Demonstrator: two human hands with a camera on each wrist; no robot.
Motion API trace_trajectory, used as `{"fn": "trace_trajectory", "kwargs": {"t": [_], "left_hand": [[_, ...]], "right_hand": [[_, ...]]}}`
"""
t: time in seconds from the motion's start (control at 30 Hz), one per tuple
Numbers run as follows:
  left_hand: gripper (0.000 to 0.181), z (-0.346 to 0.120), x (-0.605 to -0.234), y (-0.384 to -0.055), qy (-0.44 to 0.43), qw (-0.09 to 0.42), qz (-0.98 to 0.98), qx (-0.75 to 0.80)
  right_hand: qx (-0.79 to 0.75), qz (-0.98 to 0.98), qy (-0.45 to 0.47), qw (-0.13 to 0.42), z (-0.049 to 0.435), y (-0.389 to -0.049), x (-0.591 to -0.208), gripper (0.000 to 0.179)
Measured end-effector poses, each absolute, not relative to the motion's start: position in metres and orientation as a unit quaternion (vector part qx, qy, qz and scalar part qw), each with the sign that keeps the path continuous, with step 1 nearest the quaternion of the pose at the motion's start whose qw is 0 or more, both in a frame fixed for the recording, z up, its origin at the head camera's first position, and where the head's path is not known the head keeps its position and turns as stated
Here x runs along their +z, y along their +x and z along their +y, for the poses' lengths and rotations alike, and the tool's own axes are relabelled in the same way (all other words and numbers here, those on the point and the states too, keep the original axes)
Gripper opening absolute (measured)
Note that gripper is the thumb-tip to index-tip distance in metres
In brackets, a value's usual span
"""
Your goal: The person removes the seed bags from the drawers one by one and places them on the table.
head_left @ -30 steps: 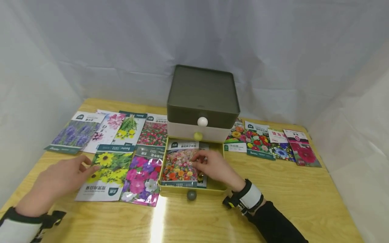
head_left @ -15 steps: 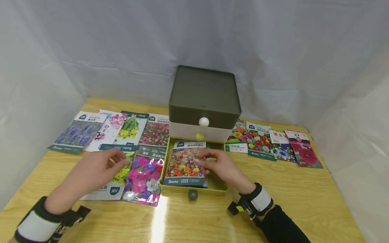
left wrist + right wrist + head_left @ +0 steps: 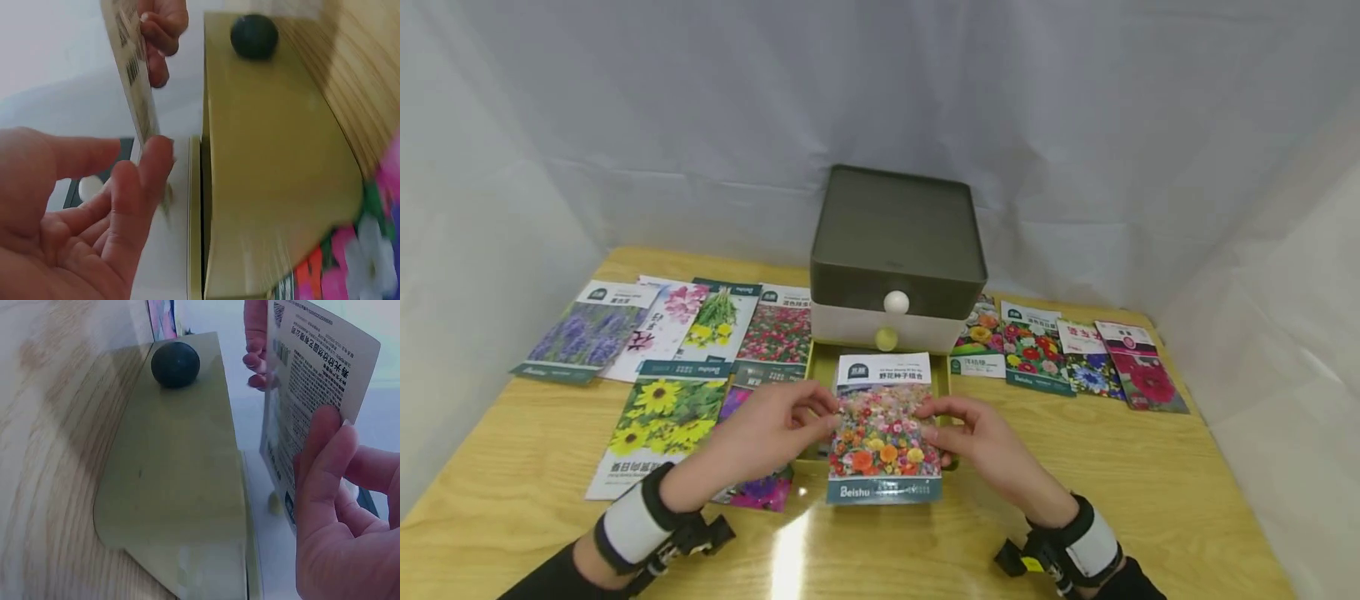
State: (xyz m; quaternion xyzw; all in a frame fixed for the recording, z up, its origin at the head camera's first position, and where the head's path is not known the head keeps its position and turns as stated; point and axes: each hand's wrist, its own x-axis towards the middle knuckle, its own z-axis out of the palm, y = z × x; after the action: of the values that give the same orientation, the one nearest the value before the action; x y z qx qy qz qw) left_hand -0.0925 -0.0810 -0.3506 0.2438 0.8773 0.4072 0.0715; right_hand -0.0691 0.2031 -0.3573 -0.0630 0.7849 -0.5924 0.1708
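A seed packet (image 3: 886, 442) with a mixed wildflower picture is held up above the pulled-out olive drawer (image 3: 275, 156). My right hand (image 3: 992, 450) pinches its right edge, the thumb in front and fingers behind, against the printed back of the packet (image 3: 306, 381) in the right wrist view. At the left edge is my left hand (image 3: 775, 429). In the left wrist view the thumb and fingers of the left hand (image 3: 94, 206) stand apart around that edge, not visibly pinching it. The packet hides most of the drawer's inside.
A dark-lidded drawer box (image 3: 898, 225) stands behind, with a white knob (image 3: 896, 302) and a yellow knob (image 3: 886, 338). Several seed packets lie left, including a sunflower packet (image 3: 677, 408) and a lavender packet (image 3: 587, 333). Others lie right, such as a pink-flower packet (image 3: 1142, 367).
My right hand has lifted the wildflower packet out of the drawer towards me. My left hand has moved right, from over the sunflower packet to the lifted packet's left edge.
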Motion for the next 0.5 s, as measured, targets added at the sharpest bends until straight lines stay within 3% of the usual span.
{"fn": "trace_trajectory", "kwargs": {"t": [0.23, 0.4, 0.5], "left_hand": [[0.01, -0.037, -0.346, -0.096, 0.28, 0.047, 0.857, 0.43], [0.023, -0.008, -0.343, -0.101, 0.347, 0.056, 0.846, 0.4], [0.037, 0.003, -0.344, -0.103, 0.375, 0.088, 0.843, 0.375]], "right_hand": [[-0.595, 0.79, -0.024, 0.148, 0.237, -0.06, -0.351, 0.039], [-0.561, 0.819, 0.014, 0.118, 0.269, -0.059, -0.355, 0.038], [-0.554, 0.825, 0.024, 0.111, 0.287, -0.059, -0.362, 0.039]]}}
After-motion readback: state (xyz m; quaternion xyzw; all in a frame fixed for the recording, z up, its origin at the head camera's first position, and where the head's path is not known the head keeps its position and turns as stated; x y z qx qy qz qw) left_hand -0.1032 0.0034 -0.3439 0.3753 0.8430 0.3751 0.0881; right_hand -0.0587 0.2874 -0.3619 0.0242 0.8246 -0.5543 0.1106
